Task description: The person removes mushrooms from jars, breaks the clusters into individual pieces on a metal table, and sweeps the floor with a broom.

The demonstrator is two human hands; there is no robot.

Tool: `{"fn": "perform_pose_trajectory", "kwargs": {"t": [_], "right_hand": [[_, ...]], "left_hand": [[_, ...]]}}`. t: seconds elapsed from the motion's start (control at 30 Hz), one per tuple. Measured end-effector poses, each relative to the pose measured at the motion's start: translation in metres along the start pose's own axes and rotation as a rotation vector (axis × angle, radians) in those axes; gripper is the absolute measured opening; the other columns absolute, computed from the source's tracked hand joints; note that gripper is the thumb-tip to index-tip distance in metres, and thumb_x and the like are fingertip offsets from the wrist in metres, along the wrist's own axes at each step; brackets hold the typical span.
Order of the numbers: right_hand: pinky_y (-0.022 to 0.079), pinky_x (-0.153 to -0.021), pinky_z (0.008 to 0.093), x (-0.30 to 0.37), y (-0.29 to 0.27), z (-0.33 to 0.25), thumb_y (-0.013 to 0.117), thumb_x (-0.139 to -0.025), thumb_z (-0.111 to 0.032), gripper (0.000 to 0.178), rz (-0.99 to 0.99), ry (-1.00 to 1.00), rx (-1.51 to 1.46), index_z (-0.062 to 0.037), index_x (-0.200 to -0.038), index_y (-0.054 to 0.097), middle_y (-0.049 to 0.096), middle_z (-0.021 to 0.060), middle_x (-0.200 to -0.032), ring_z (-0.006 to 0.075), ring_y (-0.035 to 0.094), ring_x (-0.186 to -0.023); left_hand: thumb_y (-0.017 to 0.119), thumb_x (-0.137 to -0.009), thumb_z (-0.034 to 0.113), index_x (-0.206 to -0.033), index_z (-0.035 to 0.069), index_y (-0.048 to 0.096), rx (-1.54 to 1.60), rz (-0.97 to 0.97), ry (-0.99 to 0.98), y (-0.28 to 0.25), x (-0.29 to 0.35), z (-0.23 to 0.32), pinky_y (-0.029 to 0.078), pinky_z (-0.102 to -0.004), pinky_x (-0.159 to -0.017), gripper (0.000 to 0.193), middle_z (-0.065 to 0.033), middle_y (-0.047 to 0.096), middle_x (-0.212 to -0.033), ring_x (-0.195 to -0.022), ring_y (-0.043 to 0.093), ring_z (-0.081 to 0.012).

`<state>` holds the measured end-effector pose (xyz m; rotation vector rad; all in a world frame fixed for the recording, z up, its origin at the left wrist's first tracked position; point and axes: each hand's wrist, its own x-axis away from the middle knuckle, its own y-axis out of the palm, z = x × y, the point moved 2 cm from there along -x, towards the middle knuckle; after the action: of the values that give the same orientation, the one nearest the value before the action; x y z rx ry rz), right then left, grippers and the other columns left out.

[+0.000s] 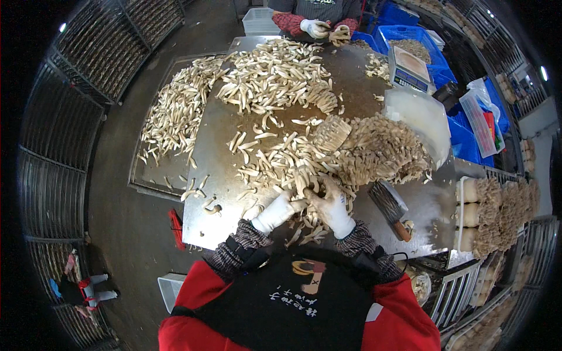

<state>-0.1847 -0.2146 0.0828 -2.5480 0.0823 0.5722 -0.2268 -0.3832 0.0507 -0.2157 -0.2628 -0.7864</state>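
My left hand (276,212), in a white glove, is at the near edge of a loose pile of pale mushrooms (288,161), its fingers closed round a mushroom. Close beside it, my gloved right hand (332,209) is curled over mushrooms too, its fingertips partly hidden among the stems. Just beyond the right hand lies a big heap of brownish mushroom clusters (380,149), many still joined in bunches. A cleaver (386,205) with a wooden handle rests on the metal table (219,169) to the right of that hand.
Across the table, a co-worker's gloved hands (316,28) hold a mushroom piece behind a large mushroom pile (275,76). More mushrooms (175,111) cover a lower surface at left. A weighing scale (410,69), a translucent sheet (417,117) and blue crates (404,34) stand right. Bottled mushroom clusters (486,216) line the right side.
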Motion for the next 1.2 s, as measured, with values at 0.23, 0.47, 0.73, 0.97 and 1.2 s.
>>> {"fn": "perform_pose_trajectory", "kwargs": {"t": [0.23,0.47,0.73,0.97,1.2], "right_hand": [[0.056,-0.081,0.0309,0.056,0.034,0.066,0.065,-0.084,-0.001,0.047,0.071,0.236,0.003,-0.0149,-0.127,0.056,0.059,0.0211,-0.111,0.0288,0.061,-0.091],[0.049,-0.085,0.0303,-0.01,-0.003,0.0,0.064,-0.088,-0.005,0.035,-0.089,0.565,-0.561,0.0018,-0.121,0.054,0.062,0.0167,-0.107,0.0219,0.06,-0.097],[0.046,-0.092,0.028,-0.001,0.012,0.02,0.064,-0.085,0.003,0.047,0.011,0.667,-0.784,0.005,-0.127,0.045,0.058,0.0141,-0.117,0.0229,0.058,-0.103],[0.037,-0.109,0.0381,0.037,0.016,0.043,0.066,-0.087,-0.009,0.054,0.016,0.494,-0.575,-0.0032,-0.134,0.04,0.052,0.0234,-0.128,0.0308,0.052,-0.12],[0.05,-0.094,0.0328,0.018,0.005,0.034,0.06,-0.088,-0.001,0.035,-0.225,0.519,-0.491,-0.0015,-0.121,0.051,0.059,0.0119,-0.117,0.0219,0.058,-0.109]], "left_hand": [[0.059,-0.08,0.021,-0.105,0.007,0.058,0.966,-0.085,0.019,-0.004,0.007,0.012,0.047,-0.0264,-0.069,0.028,-0.0062,0.058,-0.102,-0.087,0.053,-0.0106],[0.062,-0.088,0.031,-0.124,-0.004,0.051,0.389,0.016,0.012,0.001,0.005,0.006,0.044,-0.0294,-0.091,0.052,-0.0118,0.06,-0.115,-0.105,0.055,-0.0169],[0.063,-0.091,0.028,-0.13,-0.004,0.049,0.405,0.161,0.097,0.014,0.003,0.019,0.047,-0.0285,-0.088,0.053,-0.0127,0.062,-0.114,-0.1,0.057,-0.0169],[0.051,-0.093,0.052,-0.112,0.001,0.057,0.569,0.2,-0.06,-0.006,0.014,0.015,0.046,-0.0275,-0.07,0.054,-0.007,0.059,-0.096,-0.082,0.055,-0.0169],[0.059,-0.088,0.057,-0.1,0.004,0.058,0.49,0.075,-0.004,0.003,0.012,0.003,0.041,-0.0246,-0.061,0.054,-0.0004,0.049,-0.08,-0.071,0.046,-0.0103]]}}
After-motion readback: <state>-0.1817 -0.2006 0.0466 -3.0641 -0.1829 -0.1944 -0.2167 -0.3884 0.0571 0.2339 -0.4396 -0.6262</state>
